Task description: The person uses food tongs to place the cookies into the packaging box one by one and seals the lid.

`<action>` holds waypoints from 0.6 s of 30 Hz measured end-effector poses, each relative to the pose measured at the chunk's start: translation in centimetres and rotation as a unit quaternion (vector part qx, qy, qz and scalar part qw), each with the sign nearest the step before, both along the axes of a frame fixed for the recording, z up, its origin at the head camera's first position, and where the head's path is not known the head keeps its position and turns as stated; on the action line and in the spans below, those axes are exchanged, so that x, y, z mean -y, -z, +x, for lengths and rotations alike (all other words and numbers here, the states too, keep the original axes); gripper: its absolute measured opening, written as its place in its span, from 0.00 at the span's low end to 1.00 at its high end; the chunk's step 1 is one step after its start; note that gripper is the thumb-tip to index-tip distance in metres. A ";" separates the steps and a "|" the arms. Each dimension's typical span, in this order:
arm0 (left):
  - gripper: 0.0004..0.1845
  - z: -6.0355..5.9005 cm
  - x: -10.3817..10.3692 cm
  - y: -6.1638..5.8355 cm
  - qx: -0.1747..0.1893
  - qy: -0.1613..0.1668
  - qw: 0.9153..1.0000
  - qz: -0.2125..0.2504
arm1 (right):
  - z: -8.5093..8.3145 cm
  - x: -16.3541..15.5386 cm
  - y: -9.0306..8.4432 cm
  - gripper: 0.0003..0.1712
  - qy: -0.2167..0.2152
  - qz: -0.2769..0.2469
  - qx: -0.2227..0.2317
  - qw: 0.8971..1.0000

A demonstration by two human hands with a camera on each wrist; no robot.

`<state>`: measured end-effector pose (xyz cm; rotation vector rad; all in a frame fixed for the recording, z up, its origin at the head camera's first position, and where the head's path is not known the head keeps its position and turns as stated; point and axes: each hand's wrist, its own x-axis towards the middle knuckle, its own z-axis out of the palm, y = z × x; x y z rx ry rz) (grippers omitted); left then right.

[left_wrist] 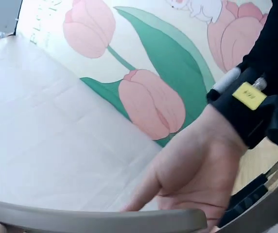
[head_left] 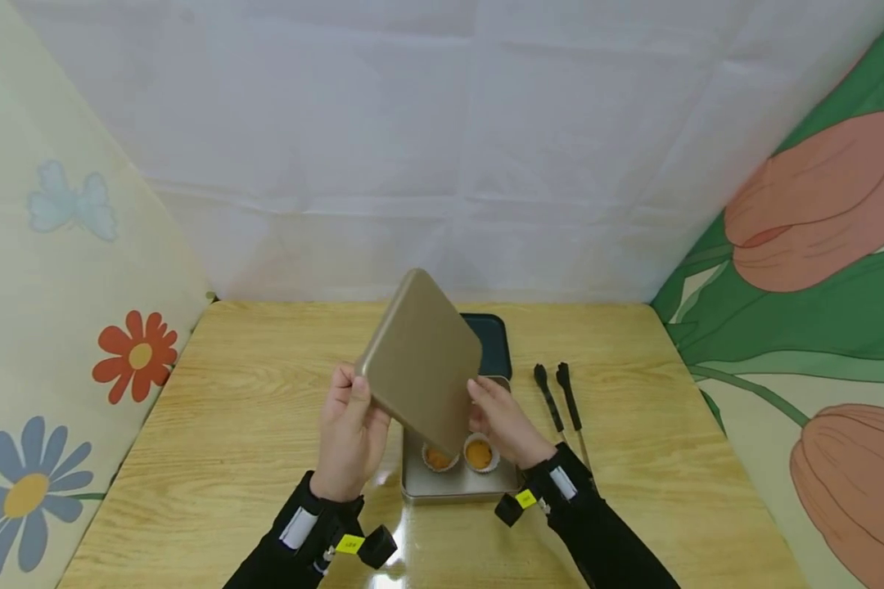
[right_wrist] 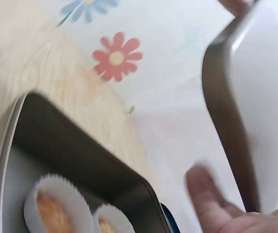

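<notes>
A shallow gold rectangular tray (head_left: 423, 360) is held up at a tilt over a metal baking tin (head_left: 457, 489). My left hand (head_left: 349, 433) grips its left corner, thumb on the outer face. Beside the tray's right edge is my right hand (head_left: 507, 417), its fingers against the tray and its thumb (right_wrist: 204, 194) spread apart from it in the right wrist view. Inside the tin stand orange-brown cupcakes in white paper cups, one cupcake (head_left: 479, 454) fully visible and another cupcake (head_left: 438, 460) partly covered by the tray. The rest of the tin's inside is hidden.
Behind the tin lies a dark blue rounded tray or lid (head_left: 495, 343), partly hidden. Right of it, what look like black-tipped metal tongs (head_left: 570, 401) rest on the wooden table (head_left: 265, 393), their near end behind my right arm. Flower-printed cloths and a white cloth enclose the table.
</notes>
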<state>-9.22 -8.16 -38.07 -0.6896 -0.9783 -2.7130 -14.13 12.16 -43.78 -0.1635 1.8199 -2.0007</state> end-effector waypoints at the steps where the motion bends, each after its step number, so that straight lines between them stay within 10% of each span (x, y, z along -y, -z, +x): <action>1: 0.07 0.0 -0.1 0.2 0.001 0.010 1.000 0.000 | -0.1 0.0 0.1 0.43 0.014 -0.015 0.005 1.000; 7: 0.11 -0.5 0.4 1.2 0.117 0.002 0.988 -0.099 | -0.2 -1.5 -0.4 0.32 0.128 -0.004 -0.079 0.989; 12: 0.25 -1.4 0.5 2.3 0.245 -0.022 0.928 -0.280 | 0.0 -2.9 -1.0 0.31 0.173 0.079 -0.176 0.966; 18: 0.24 -1.8 0.0 5.1 0.214 -0.089 0.864 -0.447 | 0.7 -3.6 0.4 0.36 0.153 0.163 -0.197 0.955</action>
